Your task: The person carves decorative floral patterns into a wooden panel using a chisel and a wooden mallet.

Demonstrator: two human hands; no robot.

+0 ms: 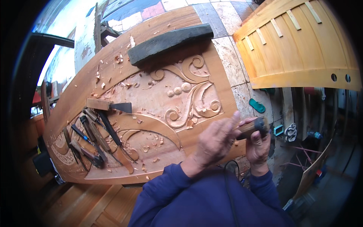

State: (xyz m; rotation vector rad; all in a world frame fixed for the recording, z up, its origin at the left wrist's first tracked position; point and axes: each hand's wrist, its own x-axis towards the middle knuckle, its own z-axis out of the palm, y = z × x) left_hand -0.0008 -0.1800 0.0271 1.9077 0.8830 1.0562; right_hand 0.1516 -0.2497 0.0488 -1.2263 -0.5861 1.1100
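Note:
My right hand grips a short dark wooden piece with a black, rounded end, held over the right edge of the carved wooden panel. My left hand is beside it, fingers stretched out slanting up to the right and overlapping the piece's left end; whether they touch it is unclear. Scrolls and beads are carved in the panel, which is strewn with shavings. Several chisels lie piled on its left part, with a wide blade with wooden handle across their top.
A long dark stone block rests on the panel's far part. At upper right is a yellow slatted wooden piece. A green slipper lies on the tiled floor; assorted items and a board are at lower right.

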